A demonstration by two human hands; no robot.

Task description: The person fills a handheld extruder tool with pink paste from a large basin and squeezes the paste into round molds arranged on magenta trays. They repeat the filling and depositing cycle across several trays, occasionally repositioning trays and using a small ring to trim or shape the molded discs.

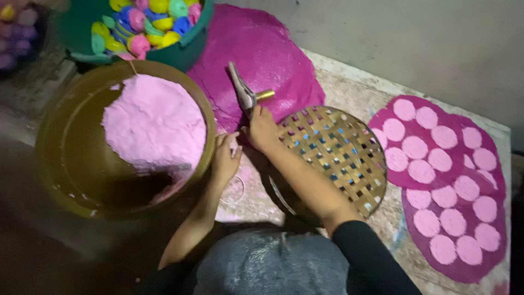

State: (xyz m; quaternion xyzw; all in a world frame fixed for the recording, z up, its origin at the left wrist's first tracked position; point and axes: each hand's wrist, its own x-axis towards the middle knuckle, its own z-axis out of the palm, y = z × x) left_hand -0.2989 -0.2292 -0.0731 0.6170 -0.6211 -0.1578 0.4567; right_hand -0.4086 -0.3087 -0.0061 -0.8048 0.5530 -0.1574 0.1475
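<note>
Right hand [262, 129] closed around the lower end of a grey metal tool with a brass-coloured knob [244, 93], tool pointing up and away over a wide magenta sheet of dough [256, 54]. Left hand [225, 158] just beside it, fingers loosely curled, resting against the rim of a large olive-brown round basin [65, 158]; whether anything sits in its grip, impossible to tell. Inside the basin, a pale pink mound of dough [155, 123] heaped toward the far side. Right forearm lying across a round woven bamboo tray [341, 150], close to the right hand. Farther right, on the pale speckled floor [349, 90], two magenta sheets dotted with pale pink discs [442, 186]. At the top, beyond the basin, a green tub of small multicoloured pieces [150, 22], touching the magenta sheet's edge. Nearest the camera, grey fabric over the lap [262, 267].
</note>
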